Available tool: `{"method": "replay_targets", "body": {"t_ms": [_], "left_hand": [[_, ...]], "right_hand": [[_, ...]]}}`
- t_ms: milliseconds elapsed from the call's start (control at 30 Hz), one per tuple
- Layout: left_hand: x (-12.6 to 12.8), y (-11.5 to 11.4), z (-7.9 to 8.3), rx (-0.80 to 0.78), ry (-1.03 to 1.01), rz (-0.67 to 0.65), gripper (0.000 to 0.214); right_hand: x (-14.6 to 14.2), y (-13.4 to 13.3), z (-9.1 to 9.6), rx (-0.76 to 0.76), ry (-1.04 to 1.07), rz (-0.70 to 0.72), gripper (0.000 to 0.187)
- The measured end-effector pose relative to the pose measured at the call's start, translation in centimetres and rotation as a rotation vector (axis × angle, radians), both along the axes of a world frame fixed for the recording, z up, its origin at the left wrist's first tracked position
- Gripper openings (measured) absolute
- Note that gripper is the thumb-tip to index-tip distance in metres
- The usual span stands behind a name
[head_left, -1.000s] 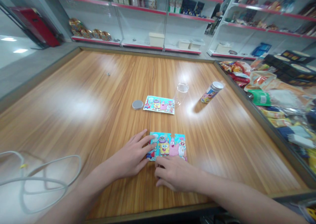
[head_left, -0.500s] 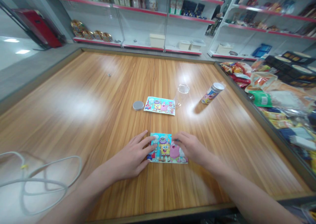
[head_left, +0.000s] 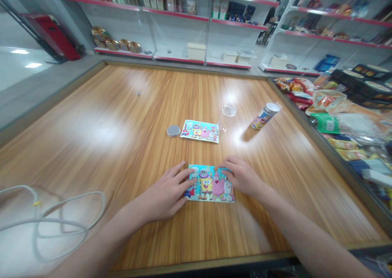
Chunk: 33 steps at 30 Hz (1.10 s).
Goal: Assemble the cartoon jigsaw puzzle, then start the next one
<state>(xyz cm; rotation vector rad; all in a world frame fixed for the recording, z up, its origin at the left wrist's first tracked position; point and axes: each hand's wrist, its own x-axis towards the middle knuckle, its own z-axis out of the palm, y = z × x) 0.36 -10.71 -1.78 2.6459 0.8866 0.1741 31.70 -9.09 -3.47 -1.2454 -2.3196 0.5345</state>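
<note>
A jigsaw puzzle (head_left: 206, 190) with cartoon characters on a light blue ground lies flat on the wooden table. My left hand (head_left: 170, 191) rests on its left edge, fingers spread, fingertips on the pieces. At the upper right corner, my right hand (head_left: 241, 176) has its fingers bent over a puzzle piece (head_left: 224, 170), partly covered by them; a small gap shows in the top edge beside it. Beyond the puzzle lies a picture card (head_left: 200, 131) with the same characters. A round silver lid (head_left: 173, 131) sits just left of the card.
A clear plastic cylinder (head_left: 227, 118) stands right of the card. Farther right is a printed tube with a silver lid (head_left: 265, 116). A white cable (head_left: 67, 225) loops at the lower left. Packaged snacks (head_left: 324, 123) lie beyond the table's right edge; shelves (head_left: 177, 14) stand behind.
My right hand has shifted slightly up and right, uncovering more of the puzzle's upper right part. My left hand keeps its place on the puzzle. The view has moved a little.
</note>
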Motion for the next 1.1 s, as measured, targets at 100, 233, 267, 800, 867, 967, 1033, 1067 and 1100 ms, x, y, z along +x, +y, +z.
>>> {"method": "replay_targets", "body": {"t_ms": [100, 233, 267, 800, 867, 967, 1033, 1067, 1100], "left_hand": [[0.0, 0.0, 0.0, -0.004, -0.019, 0.000, 0.050], [0.0, 0.0, 0.1, -0.014, -0.070, 0.007, 0.053], [0.0, 0.0, 0.1, -0.017, -0.076, 0.009, 0.054], [0.1, 0.0, 0.2, -0.016, -0.046, 0.018, 0.050], [0.0, 0.0, 0.1, -0.016, -0.044, 0.015, 0.051], [0.0, 0.0, 0.0, -0.009, -0.020, 0.010, 0.052], [0.0, 0.0, 0.0, -0.004, -0.001, 0.008, 0.052], [0.0, 0.0, 0.0, -0.003, 0.005, 0.008, 0.052], [0.0, 0.0, 0.0, -0.005, 0.008, 0.008, 0.051]], "right_hand": [[0.0, 0.2, -0.4, -0.014, -0.016, -0.015, 0.017], [-0.9, 0.1, -1.4, -0.011, -0.003, -0.070, 0.013], [-1.2, 0.1, -1.5, -0.009, 0.003, -0.084, 0.012], [-1.3, 0.1, -1.0, -0.015, -0.010, -0.124, 0.012], [-1.3, 0.0, -0.9, -0.012, -0.019, -0.123, 0.011], [-1.2, 0.0, -0.6, -0.003, -0.032, -0.129, 0.008], [-1.1, 0.0, -0.5, 0.005, -0.035, -0.138, 0.005], [-1.0, 0.0, -0.5, 0.009, -0.035, -0.142, 0.004], [-1.0, 0.1, -0.5, 0.012, -0.035, -0.143, 0.003]]}}
